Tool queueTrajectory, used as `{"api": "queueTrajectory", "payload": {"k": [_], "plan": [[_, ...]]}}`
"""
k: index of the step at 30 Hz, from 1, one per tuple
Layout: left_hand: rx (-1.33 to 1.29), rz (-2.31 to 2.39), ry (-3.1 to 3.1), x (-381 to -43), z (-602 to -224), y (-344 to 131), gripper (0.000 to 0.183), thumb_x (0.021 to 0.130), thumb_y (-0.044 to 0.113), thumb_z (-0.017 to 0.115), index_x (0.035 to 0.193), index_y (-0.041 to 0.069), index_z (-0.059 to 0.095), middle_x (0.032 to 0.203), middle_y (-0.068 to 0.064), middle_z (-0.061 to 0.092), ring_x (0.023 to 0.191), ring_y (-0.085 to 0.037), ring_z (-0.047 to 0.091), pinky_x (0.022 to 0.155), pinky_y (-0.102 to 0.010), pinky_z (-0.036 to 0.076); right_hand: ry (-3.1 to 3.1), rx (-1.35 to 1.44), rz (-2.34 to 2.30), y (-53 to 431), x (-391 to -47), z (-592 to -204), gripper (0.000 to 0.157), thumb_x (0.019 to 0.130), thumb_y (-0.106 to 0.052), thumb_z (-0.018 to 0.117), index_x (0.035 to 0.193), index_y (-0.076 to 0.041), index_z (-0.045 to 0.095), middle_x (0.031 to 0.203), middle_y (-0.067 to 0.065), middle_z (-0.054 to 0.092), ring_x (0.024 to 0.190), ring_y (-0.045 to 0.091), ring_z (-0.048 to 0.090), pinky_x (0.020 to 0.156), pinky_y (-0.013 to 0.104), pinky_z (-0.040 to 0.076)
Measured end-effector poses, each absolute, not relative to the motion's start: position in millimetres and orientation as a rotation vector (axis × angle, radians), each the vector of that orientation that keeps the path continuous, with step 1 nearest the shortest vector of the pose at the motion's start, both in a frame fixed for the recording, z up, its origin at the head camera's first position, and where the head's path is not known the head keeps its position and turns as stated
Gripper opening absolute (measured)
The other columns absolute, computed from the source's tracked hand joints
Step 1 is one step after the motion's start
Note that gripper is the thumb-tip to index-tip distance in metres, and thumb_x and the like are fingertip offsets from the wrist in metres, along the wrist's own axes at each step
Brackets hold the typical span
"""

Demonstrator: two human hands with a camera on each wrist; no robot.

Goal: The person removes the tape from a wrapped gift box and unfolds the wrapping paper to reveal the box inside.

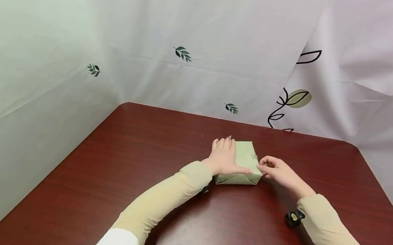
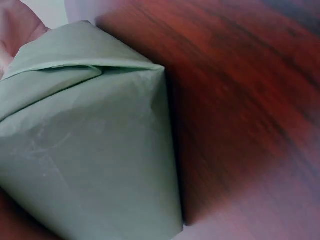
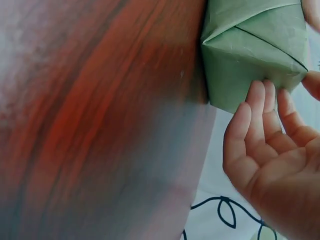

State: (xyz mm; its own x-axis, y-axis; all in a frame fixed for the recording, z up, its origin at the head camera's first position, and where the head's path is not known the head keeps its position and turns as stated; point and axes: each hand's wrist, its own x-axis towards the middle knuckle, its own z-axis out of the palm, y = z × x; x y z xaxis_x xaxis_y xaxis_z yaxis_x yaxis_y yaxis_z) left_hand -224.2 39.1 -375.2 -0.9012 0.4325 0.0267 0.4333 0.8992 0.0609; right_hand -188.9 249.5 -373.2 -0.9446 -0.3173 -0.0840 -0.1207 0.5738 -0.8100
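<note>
A small box-shaped parcel in pale green paper point(image 1: 245, 154) sits on the table, its folded end flap point(image 2: 55, 80) showing in the left wrist view. My left hand point(image 1: 223, 159) lies spread across the parcel's top left, thumb stretched along the near top edge. At the right side is my right hand point(image 1: 278, 172), fingers loosely bent. In the right wrist view its fingertips point(image 3: 256, 90) are right at the parcel's side face, and the thumb point(image 3: 312, 84) meets the top corner. Overlapping triangular folds cross that side.
The dark red wooden table point(image 1: 136, 144) has rounded far corners. White cloth point(image 1: 200, 83) with leaf prints hangs behind it and at both sides. A black wrist camera point(image 1: 293, 218) is strapped at the right sleeve point(image 1: 335, 241).
</note>
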Motion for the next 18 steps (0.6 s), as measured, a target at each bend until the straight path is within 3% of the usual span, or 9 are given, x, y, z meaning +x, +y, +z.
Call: {"api": "queueTrajectory", "payload": {"k": [6, 12, 18], "plan": [[-0.692, -0.173, -3.058, -228.5, -373.4, 32.5, 0.090, 0.089, 0.072, 0.030, 0.146, 0.003, 0.032, 0.149, -0.012, 0.034, 0.133, -0.026, 0.035, 0.108, -0.045, 0.025, 2.601, -0.105, -1.254, 244.5, -186.1, -368.2, 0.031, 0.091, -0.033, 0.062, 0.082, -0.003, 0.057, 0.069, 0.002, 0.064, 0.065, 0.014, 0.060, 0.063, 0.028, 0.050], [-0.779, -0.277, -3.014, -235.1, -364.9, 18.0, 0.065, 0.091, 0.057, 0.046, 0.129, 0.005, 0.052, 0.124, -0.013, 0.055, 0.113, -0.030, 0.050, 0.094, -0.040, 0.042, 2.437, -0.013, -1.366, 239.0, -184.2, -360.6, 0.031, 0.097, -0.031, 0.052, 0.076, -0.007, 0.053, 0.061, 0.000, 0.066, 0.054, 0.007, 0.061, 0.056, 0.026, 0.050], [-0.801, -0.428, -2.998, -236.6, -363.9, 4.5, 0.052, 0.091, 0.045, 0.053, 0.123, 0.004, 0.057, 0.116, -0.011, 0.059, 0.108, -0.028, 0.055, 0.093, -0.036, 0.044, 2.346, -0.022, -1.550, 242.8, -185.7, -362.5, 0.027, 0.097, -0.026, 0.052, 0.080, -0.005, 0.053, 0.070, 0.003, 0.070, 0.061, 0.008, 0.066, 0.061, 0.026, 0.054]]}}
